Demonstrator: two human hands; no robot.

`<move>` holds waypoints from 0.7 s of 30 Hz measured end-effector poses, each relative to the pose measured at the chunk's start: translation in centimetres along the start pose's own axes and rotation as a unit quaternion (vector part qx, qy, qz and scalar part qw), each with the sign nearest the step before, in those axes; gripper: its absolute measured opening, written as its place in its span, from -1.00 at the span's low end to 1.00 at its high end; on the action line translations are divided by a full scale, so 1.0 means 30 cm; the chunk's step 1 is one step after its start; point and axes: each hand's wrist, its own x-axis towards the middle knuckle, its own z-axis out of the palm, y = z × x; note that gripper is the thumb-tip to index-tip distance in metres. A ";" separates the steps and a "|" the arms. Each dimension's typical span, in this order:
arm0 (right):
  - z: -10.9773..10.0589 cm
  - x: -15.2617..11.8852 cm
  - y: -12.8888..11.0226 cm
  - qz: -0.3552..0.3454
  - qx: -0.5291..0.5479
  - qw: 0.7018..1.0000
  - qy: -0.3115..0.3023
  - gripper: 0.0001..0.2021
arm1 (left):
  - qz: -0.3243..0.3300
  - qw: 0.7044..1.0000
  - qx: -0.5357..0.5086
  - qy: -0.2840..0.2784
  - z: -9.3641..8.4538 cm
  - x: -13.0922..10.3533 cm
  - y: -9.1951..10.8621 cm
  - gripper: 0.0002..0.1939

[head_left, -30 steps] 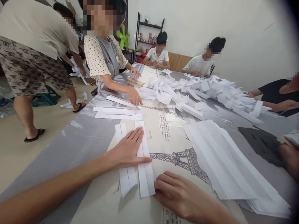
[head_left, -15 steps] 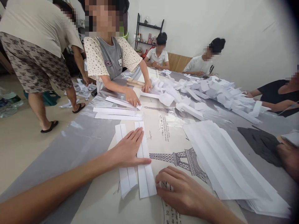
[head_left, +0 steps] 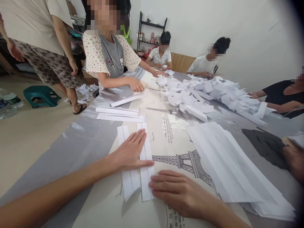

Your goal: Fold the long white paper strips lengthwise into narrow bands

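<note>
Folded strip (head_left: pixel 144 172) pinned at the frame's centre

The left hand (head_left: pixel 130 153) presses down with its grip wide, fingers outstretched and thumb across the strip. The right hand (head_left: pixel 175 191) has its fingertips on the strip's lower right edge; its thumb is hidden, so whether that grip pinches cannot be told. The strip looks like thin paper: light, pliable, easily creased and likely to slide on the smooth mat (head_left: pixel 99 202). It should be best pinned flat near its upper end and taken by a long edge. A second strip (head_left: pixel 127 182) lies just left, under the same hand. Farther out, a stack of paper (head_left: pixel 237 171) fills the lower right, a pile (head_left: pixel 213 95) spreads at upper right, and the grey table (head_left: pixel 71 148) shows at left.
</note>
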 end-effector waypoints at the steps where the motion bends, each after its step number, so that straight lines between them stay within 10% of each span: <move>1: 0.003 -0.001 0.001 -0.001 0.006 1.000 -0.001 -0.81 | 0.002 1.000 0.000 0.007 0.002 0.000 0.000 0.18; 21: -0.031 -0.010 0.025 0.118 0.079 0.988 0.063 -0.80 | 0.006 1.000 -0.006 0.008 0.009 0.000 -0.004 0.17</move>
